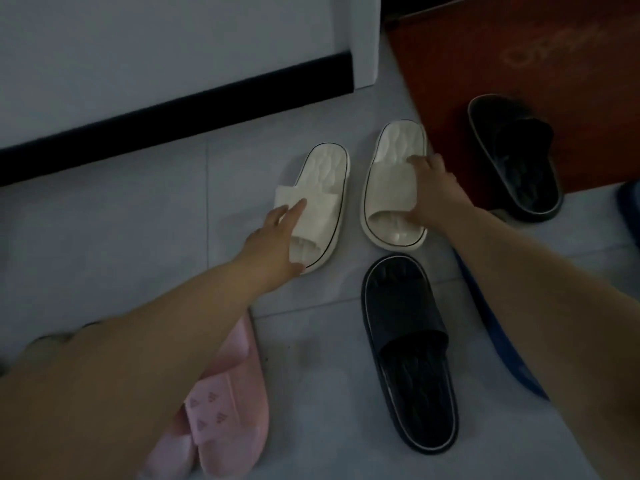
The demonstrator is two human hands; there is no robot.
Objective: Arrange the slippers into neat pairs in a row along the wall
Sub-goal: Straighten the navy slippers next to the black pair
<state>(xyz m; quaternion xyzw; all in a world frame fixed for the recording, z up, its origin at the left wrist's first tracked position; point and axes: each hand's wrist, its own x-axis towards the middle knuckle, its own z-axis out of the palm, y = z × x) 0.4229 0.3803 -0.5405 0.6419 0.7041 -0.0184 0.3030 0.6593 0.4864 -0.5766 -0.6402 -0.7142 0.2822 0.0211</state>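
Note:
Two white slippers lie side by side on the pale tiled floor, heels toward the wall. My left hand [273, 237] grips the strap end of the left white slipper [325, 168], fingers on top and thumb at its edge. On the right white slipper [398, 143], my right hand [433, 192] curls over the strap from the right side. One black slipper [408, 348] lies just in front of the white pair. Another black slipper [516, 161] rests on the red mat. A pink pair [221, 403] lies at the lower left, partly hidden under my left forearm.
The white wall with its black baseboard [173, 112] runs across the top left, with bare floor in front of it. A red doormat [519, 53] fills the upper right. A blue object [498, 334] lies along the right, under my right arm.

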